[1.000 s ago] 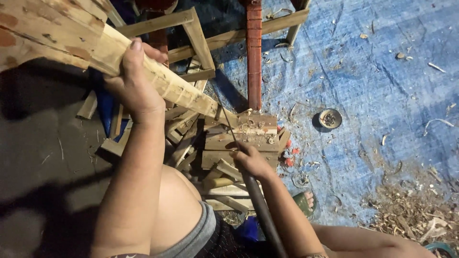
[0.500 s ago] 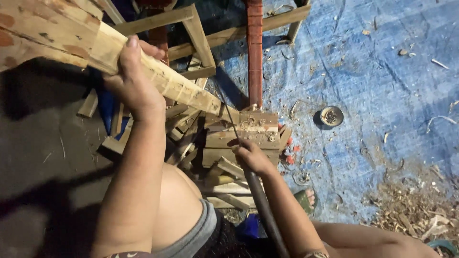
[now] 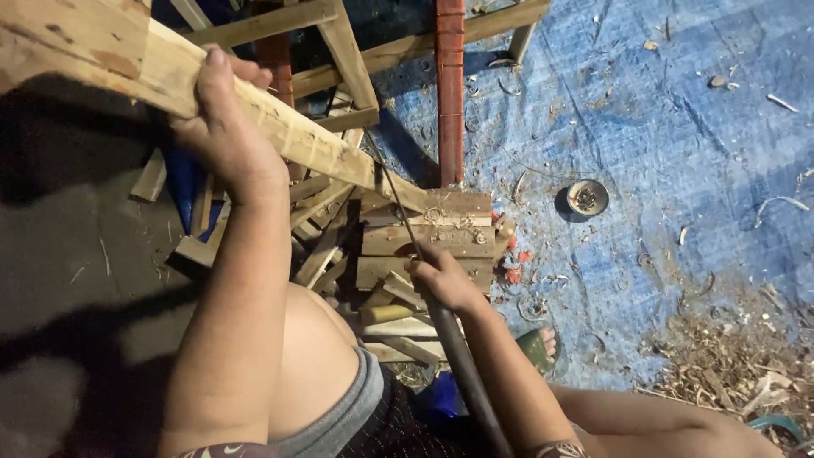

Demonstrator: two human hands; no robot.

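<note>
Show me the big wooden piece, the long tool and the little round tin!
Wooden piece (image 3: 280, 127), head view, its pale middle.
Long tool (image 3: 458, 356), head view, dark handle.
Round tin (image 3: 587, 197), head view, its rim.

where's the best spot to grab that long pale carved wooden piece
Grip the long pale carved wooden piece at mid-length, from above, where the left hand wraps it now. It slants down to a narrow tip on the stacked wood blocks; the thick upper end looks too wide for one hand.

Two hands (image 3: 222, 136), one plank (image 3: 127, 59), one round tin (image 3: 587, 197)

Dim, warm light from the right; deep shadows left, sharp focus.
</note>
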